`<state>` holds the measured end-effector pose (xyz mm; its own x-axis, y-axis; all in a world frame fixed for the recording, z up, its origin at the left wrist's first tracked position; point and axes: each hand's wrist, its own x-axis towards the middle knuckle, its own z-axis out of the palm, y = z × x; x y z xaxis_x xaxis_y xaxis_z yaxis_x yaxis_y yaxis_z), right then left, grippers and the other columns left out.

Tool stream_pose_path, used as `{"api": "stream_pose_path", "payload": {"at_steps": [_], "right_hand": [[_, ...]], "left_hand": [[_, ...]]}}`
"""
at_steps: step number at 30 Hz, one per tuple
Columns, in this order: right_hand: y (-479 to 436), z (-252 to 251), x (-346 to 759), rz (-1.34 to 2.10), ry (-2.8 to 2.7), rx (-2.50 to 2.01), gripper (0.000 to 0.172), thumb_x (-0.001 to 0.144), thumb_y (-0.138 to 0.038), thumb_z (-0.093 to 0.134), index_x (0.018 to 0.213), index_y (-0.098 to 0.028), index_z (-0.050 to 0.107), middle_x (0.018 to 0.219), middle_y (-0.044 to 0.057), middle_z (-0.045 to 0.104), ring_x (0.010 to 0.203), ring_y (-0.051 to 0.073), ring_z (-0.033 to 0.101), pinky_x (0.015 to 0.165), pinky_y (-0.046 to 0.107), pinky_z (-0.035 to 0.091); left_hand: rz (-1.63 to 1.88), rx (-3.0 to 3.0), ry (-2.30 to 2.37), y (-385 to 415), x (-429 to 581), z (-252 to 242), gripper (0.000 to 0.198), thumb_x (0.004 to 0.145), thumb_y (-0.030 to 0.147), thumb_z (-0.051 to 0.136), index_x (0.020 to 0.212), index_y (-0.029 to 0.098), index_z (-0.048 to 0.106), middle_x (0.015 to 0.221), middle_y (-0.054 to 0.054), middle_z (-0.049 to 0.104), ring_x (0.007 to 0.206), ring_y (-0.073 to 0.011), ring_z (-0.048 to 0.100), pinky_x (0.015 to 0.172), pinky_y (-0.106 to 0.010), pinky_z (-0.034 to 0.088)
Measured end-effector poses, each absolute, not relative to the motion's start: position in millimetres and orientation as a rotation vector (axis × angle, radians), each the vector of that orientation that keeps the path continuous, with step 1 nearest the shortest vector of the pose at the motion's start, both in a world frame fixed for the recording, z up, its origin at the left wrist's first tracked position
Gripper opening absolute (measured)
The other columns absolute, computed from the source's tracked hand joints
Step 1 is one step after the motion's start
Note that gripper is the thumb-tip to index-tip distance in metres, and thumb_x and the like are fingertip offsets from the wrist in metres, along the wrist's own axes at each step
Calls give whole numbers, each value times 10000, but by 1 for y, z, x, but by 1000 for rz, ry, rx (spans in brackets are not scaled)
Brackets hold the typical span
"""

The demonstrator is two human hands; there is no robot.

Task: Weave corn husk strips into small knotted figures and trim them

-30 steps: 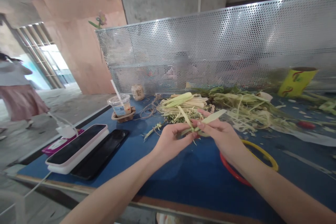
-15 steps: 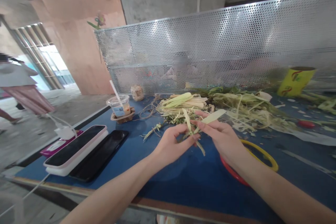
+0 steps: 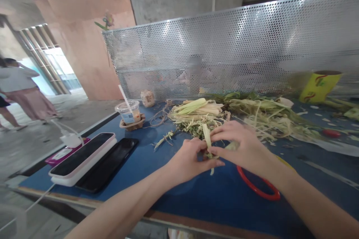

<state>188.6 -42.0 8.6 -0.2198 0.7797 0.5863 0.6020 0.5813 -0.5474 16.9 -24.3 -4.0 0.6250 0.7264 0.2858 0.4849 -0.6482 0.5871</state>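
Observation:
Both my hands meet over the blue table top (image 3: 179, 190), pinching the same pale green leaf strip (image 3: 207, 140). My left hand (image 3: 188, 160) grips the strip's lower part with thumb and fingers closed. My right hand (image 3: 243, 146) is turned palm down, its fingers closed on the strip from the right. A short end of the strip hangs below the fingers. Just behind my hands lies a heap of pale green and straw-coloured leaves (image 3: 202, 114).
A red ring (image 3: 254, 186) lies under my right wrist. At the left lie a white-cased phone (image 3: 81, 157), a black phone (image 3: 109, 164) and a drink cup with a straw (image 3: 128, 112). A perforated metal screen (image 3: 238, 44) closes the back. A yellow cup (image 3: 318, 86) stands far right. People stand at far left.
My right hand has rolled palm down over the strip and drawn closer to my left hand. The long leaf end that stuck out to the right is now folded in under the fingers.

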Motion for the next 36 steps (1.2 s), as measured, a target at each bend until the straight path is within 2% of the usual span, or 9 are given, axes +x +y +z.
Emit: {"api": "stream_pose_path", "payload": {"at_steps": [4,6,9,13,20,23,27,32,36], "right_hand": [[-38,0,181,394,-1804,-1134,66,616,-324,686,580,-271,674,728,30,659,794,247,563,759,407,407],[-38,3,179,487,-1750,-1105,116,631,-293,671,523,-255,652,678,20,647,751,224,574,724,366,432],[-40,9,178,602,-1682,-1061,122,659,-289,645,548,-244,664,701,20,643,734,210,585,688,332,451],[-41,12,179,637,-1636,-1051,126,654,-303,652,546,-242,673,775,28,631,777,215,582,720,339,436],[-35,4,185,599,-1507,-1091,83,592,-318,702,551,-248,686,923,49,592,984,267,503,825,388,378],[-35,4,184,547,-1467,-1065,98,609,-306,696,539,-243,670,888,45,582,952,249,510,818,377,375],[-35,3,179,574,-1496,-1025,125,646,-316,668,560,-225,664,846,39,573,842,214,537,785,353,389],[-33,0,180,603,-1536,-1042,134,648,-326,662,575,-214,664,848,38,561,863,210,532,774,336,392],[-33,0,183,527,-1496,-1075,157,613,-325,690,530,-203,638,878,48,557,931,231,511,795,345,380]], "left_hand": [[692,2513,911,-29,16,0,333,765,470,496,743,160,615,655,-18,543,697,-144,466,682,-263,320],[682,2501,893,-31,16,1,351,835,426,395,779,174,634,695,-34,572,748,-157,470,725,-279,310],[692,2405,869,-30,16,1,417,883,372,289,785,192,653,731,-39,605,792,-159,486,765,-274,321],[702,2317,809,-27,17,0,400,860,394,341,779,187,674,703,-39,627,749,-153,512,741,-240,367],[676,2270,780,-28,16,0,403,856,408,344,863,206,692,630,-17,591,673,-133,496,678,-209,379],[669,2194,805,-30,15,2,437,861,419,319,838,178,684,679,-19,589,640,-119,497,649,-202,386],[645,2056,835,-31,15,2,576,883,442,180,788,144,663,721,-32,606,647,-118,517,665,-209,390],[630,2230,892,-30,16,1,422,833,453,374,743,161,664,682,-21,593,694,-131,513,681,-211,372],[628,2331,891,-30,18,0,341,836,403,411,775,201,679,661,-11,601,768,-142,495,726,-220,351]]}}
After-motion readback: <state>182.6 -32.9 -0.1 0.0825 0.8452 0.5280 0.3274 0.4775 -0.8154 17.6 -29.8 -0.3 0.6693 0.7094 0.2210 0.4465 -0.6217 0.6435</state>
